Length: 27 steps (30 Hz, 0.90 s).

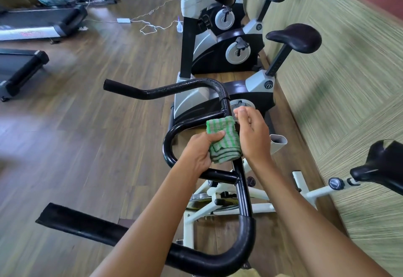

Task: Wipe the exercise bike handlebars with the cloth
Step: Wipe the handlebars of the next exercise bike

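The black handlebars [172, 90] of a white exercise bike fill the middle of the view, with a straight centre bar running towards me. A folded green-and-white striped cloth [224, 140] lies over that centre bar. My left hand [199, 152] grips the cloth from the left, thumb on top. Just right of the cloth is my right hand [253, 130], its fingers loosely curled with the fingertips beside the cloth's upper right corner; whether it pinches the cloth is unclear.
The bike's white frame [220, 191] and its black saddle [383, 165] lie below and to the right. Two more bikes [226, 47] stand ahead along the green wall. Treadmills [32, 26] and a white cable [150, 28] are on the wooden floor to the left.
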Tool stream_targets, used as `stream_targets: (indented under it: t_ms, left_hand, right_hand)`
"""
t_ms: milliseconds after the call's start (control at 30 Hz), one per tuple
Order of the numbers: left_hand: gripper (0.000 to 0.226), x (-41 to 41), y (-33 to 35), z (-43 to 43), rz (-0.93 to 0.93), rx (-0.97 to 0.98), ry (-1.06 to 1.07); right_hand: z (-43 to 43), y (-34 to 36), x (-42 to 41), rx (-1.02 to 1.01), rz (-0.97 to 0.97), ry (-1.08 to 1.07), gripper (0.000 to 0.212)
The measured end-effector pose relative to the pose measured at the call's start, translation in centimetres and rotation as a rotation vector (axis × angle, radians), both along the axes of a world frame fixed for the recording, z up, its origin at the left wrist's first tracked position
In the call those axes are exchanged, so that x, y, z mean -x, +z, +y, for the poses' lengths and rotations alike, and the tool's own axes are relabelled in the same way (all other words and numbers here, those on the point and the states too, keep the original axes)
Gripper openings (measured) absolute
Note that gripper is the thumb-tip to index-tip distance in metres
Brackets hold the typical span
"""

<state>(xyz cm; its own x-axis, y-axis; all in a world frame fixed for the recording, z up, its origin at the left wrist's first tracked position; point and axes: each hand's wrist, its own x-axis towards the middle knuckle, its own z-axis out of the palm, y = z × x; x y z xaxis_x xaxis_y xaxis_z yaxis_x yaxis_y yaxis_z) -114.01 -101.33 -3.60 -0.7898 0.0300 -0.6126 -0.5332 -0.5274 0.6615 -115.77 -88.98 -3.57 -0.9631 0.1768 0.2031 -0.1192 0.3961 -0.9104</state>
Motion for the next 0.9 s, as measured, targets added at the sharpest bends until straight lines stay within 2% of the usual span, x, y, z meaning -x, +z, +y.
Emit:
stream_targets:
  t_ms: [33,100,200,267,300,367,433,633,700,767,900]
  left_hand:
    - [0.033,0.0,0.1,0.4,0.037,0.059,0.006]
    - [0.046,-0.2,0.0,1.2,0.127,0.298,0.006]
    - [0.064,-1.0,-0.3,2.4,0.261,0.892,-0.016]
    - [0.053,-1.8,0.0,3.1,0.445,1.175,0.015]
    - [0.043,-2.1,0.0,3.3,0.533,1.230,0.021]
    - [0.029,-2.5,-0.1,3.8,0.630,1.252,-0.015]
    - [0.027,-2.7,-0.4,4.1,0.672,1.251,-0.088]
    - [0.049,-1.8,-0.7,3.5,0.664,1.181,-0.454]
    - [0.048,-2.1,-0.7,3.5,0.660,1.271,-0.589]
    - [0.055,-3.1,-0.8,3.8,0.676,1.445,-0.695]
    - [0.061,-3.5,0.1,3.9,0.622,1.447,-0.687]
  right_hand:
    - [0.0,0.0,0.0,-0.001,0.000,-0.001,0.039]
    - [0.0,0.0,0.0,0.000,-0.001,0.002,0.038]
    - [0.0,0.1,0.0,0.007,0.001,0.002,0.037]
    - [0.0,0.2,-0.1,0.011,0.003,0.003,0.037]
    - [0.0,0.3,-0.1,0.015,0.004,0.006,0.036]
    - [0.1,0.3,-0.1,0.025,0.002,0.008,0.034]
    - [0.2,0.3,-0.1,0.024,0.011,0.004,0.034]
    - [0.2,0.3,0.1,0.002,0.003,0.009,0.037]
    - [0.1,0.3,0.1,-0.003,-0.005,0.010,0.038]
    - [0.1,0.2,0.1,-0.007,-0.010,0.007,0.041]
    - [-0.1,0.3,0.1,-0.040,0.002,-0.009,0.055]
